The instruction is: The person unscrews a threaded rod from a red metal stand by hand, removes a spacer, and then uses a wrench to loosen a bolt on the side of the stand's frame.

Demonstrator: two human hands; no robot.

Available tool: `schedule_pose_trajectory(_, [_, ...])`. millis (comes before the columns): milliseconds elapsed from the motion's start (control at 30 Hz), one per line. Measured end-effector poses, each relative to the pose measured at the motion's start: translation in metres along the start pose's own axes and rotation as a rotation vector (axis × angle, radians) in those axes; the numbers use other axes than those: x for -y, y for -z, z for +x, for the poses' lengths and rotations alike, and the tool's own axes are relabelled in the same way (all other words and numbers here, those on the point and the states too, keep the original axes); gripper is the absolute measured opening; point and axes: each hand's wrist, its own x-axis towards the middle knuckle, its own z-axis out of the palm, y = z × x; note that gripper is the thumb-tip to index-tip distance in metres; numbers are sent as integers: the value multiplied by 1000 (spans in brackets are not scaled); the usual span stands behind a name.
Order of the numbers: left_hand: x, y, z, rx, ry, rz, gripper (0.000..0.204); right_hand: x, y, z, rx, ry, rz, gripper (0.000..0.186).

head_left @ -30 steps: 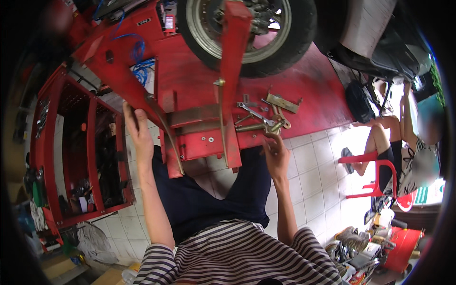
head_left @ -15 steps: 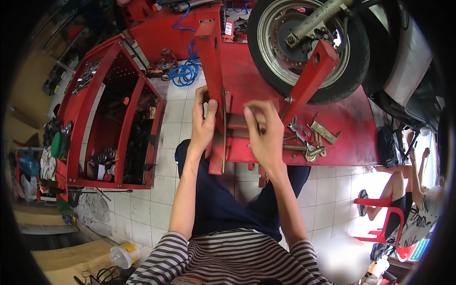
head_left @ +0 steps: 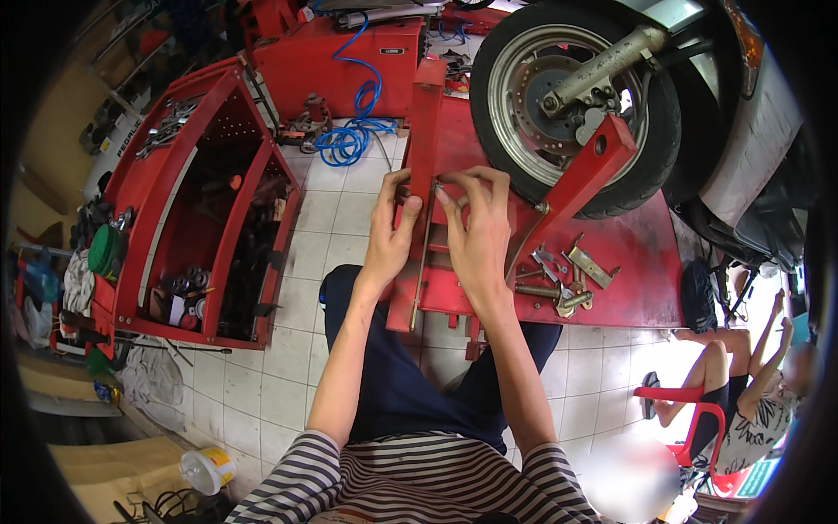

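My left hand (head_left: 389, 237) is at the left side of the red steel upright (head_left: 426, 113), fingers curled against it. My right hand (head_left: 480, 237) is on the upright's other side, its thumb and bent fingers at a small silver bolt (head_left: 439, 187); the fingertips are partly hidden. A second, slanted upright (head_left: 594, 162) with a hole at its top stands to the right, in front of a motorcycle's front wheel (head_left: 499, 105). Right of my hands, loose wrenches and metal brackets (head_left: 591, 266) lie on the red platform (head_left: 637, 293).
A red tool cart (head_left: 168, 210) stands at the left, with a coiled blue hose (head_left: 340, 144) beyond it. Tiled floor (head_left: 310, 227) surrounds the platform. Another person (head_left: 746, 393) sits on a red chair (head_left: 698, 419) at the lower right. A white bucket (head_left: 205, 473) is at the lower left.
The view has shifted. My right hand has moved from beside the loose tools up to the left upright. My left hand's fingers, straighter earlier, are now curled against that upright.
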Motion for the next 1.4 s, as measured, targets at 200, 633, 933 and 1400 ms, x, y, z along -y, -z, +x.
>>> schedule_pose_trajectory(200, [-21,-8,-19,-301,-230,495,41,-1,0,-1,-2,2,-32,13])
schedule_pose_trajectory(633, [-35,-45,-65,-157,138,-29,19,-13,4,10,64,79,18,15])
schedule_pose_trajectory(933, [-48,-48,-55,-26,483,-516,31,-13,9,13,104,95,9,17])
schedule_pose_trajectory(1400, [-51,-43,-50,-118,757,-867,29,-15,10,15,151,135,-27,17])
